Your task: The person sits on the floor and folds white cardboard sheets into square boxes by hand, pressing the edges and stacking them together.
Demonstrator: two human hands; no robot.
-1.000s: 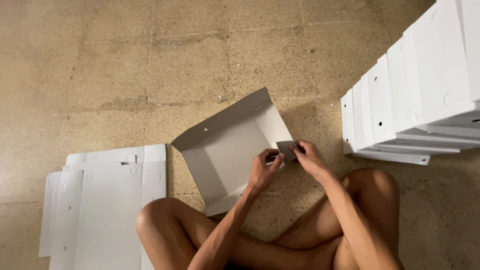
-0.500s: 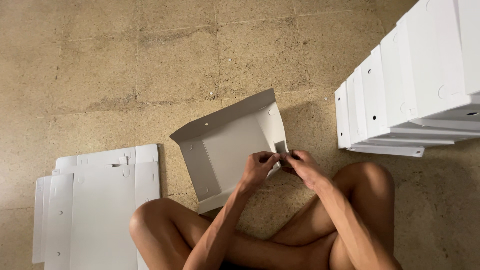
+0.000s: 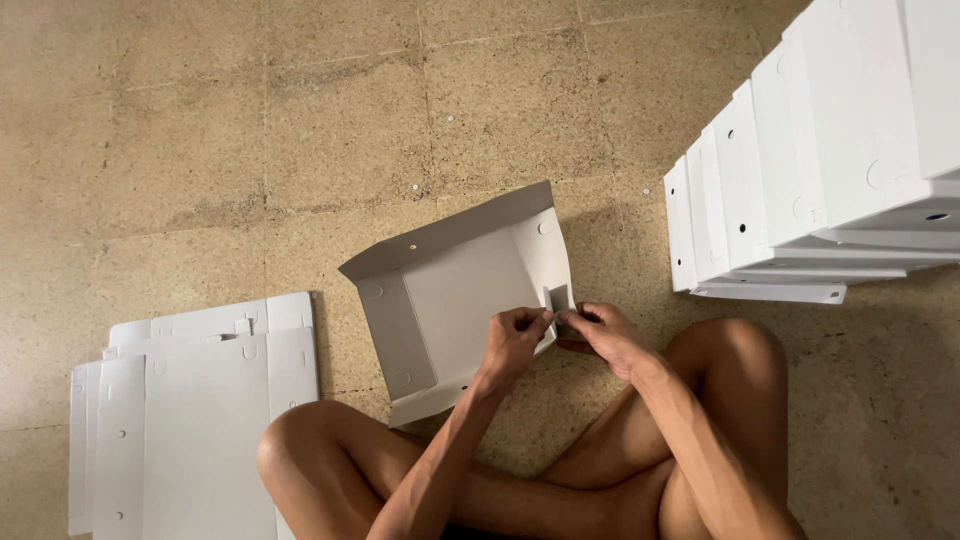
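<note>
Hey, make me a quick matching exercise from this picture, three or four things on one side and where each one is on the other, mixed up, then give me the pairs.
Things:
1. half-folded box
2. flat cardboard sheets
3. finished boxes
4. both hands

Places:
A. stacked on the right
B. pinching a small tab at the box's right side
C. piled on the floor at left
D. centre, in front of the knees

Pairs: 1-D, 2-C, 3-A, 4-B

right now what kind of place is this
Probably a plain workroom or storeroom floor used for folding boxes. The person sits on a bare speckled floor; flat white cardboard sheets lie stacked to one side, finished white boxes are piled on the other, and both hands pinch a half-folded box.
</note>
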